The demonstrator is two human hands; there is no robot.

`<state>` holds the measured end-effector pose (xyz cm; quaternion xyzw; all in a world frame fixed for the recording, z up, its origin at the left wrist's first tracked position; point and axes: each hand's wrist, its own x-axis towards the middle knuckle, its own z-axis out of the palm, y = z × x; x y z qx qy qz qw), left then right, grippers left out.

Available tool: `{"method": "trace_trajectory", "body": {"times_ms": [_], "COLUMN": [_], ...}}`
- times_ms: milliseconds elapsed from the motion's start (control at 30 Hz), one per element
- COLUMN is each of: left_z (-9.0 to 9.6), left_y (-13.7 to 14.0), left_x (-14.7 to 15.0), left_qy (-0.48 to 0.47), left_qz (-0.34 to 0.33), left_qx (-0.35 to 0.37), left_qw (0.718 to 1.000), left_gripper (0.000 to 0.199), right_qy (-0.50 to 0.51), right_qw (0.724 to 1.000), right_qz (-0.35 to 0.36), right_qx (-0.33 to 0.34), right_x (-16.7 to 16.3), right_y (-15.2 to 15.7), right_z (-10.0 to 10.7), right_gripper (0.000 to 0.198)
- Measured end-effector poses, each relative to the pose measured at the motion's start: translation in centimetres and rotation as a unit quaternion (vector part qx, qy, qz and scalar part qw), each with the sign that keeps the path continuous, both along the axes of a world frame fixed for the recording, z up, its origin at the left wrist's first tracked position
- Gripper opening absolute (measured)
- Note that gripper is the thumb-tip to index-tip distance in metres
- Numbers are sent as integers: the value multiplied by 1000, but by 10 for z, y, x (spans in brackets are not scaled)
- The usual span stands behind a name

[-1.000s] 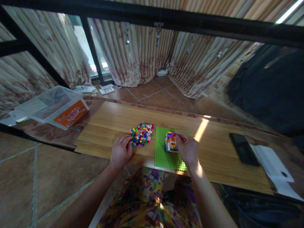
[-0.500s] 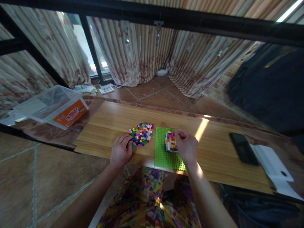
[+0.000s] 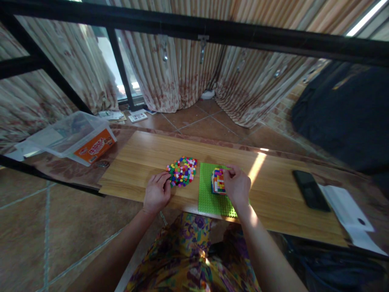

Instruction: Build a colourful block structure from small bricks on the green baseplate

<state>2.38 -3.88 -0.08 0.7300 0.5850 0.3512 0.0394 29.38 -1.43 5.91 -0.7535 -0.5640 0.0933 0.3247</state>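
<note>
My right hand [image 3: 238, 187] is over a small block of stacked, multicoloured toy bricks [image 3: 218, 181], its thumb and forefinger pinched together at the block's right side. Whatever lies between those fingertips is too small and hidden to make out. The block stands on a green studded baseplate [image 3: 206, 202], and my hand covers part of both. To the left, my left hand [image 3: 156, 192] rests at the near left edge of a loose pile of tiny coloured bricks [image 3: 184, 171]. Its fingers are bent with the thumb apart, and the fingertips touch the pile's edge.
All this lies on a wooden board [image 3: 146, 150]. A clear plastic bin [image 3: 73, 138] with an orange label stands at the left. At the right are a black phone [image 3: 310, 190] and a white box [image 3: 346, 207]. A dark metal bar [image 3: 194, 32] crosses in front of the curtains.
The view has shifted slightly. My right hand stays pinched at the brick block and my left hand stays at the pile; both have barely moved.
</note>
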Motion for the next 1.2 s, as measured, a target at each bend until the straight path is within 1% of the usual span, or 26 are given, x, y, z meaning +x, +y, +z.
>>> {"method": "trace_trajectory", "body": {"times_ms": [100, 167, 200, 233, 300, 367, 433, 467, 600, 733, 833, 933, 1067, 1200], "left_z": [0, -1, -1, -1, -1, -1, -1, 0, 2, 2, 2, 1, 0, -1], "left_y": [0, 0, 0, 0, 0, 0, -1, -1, -2, -2, -2, -2, -2, -1], "left_x": [0, 0, 0, 0, 0, 0, 1, 1, 3, 3, 3, 3, 2, 2], "left_qy": [-5, -8, -10, -12, -16, -16, -15, -15, -12, -9, -7, -8, -10, -8], "left_qz": [3, 4, 3, 1, -2, -1, 3, 5, 5, 5, 6, 5, 3, 5], "left_qx": [-2, -5, -5, -5, -5, -8, -11, -12, -8, -7, -10, -9, -6, -8], "left_qw": [1000, 1000, 1000, 1000, 1000, 1000, 1000, 1000, 1000, 1000, 1000, 1000, 1000, 1000], "left_gripper": [24, 24, 24, 24, 24, 24, 24, 24, 24, 24, 24, 24, 23, 23], "right_qy": [1, 3, 3, 1, -6, -6, -9, -14, -51, -77, -91, -106, -131, -147], "right_qw": [1000, 998, 997, 995, 986, 971, 960, 956, 952, 949, 950, 951, 946, 942], "right_qz": [-2, -1, 12, 39, 127, 221, 275, 289, 301, 307, 297, 288, 291, 296], "right_qx": [22, 57, 78, 96, 111, 89, 59, 45, 9, -10, -16, -30, -56, -61], "right_x": [-1, -7, -12, -18, -34, -51, -67, -73, -87, -90, -91, -92, -92, -91], "right_y": [-3, -8, -12, -16, -23, -30, -35, -36, -34, -28, -26, -25, -25, -23], "right_z": [0, -1, -1, -2, -5, -10, -15, -17, -25, -30, -33, -34, -33, -33], "right_gripper": [32, 32, 31, 29, 26, 24, 24, 24, 24, 23, 21, 20, 20, 20]}}
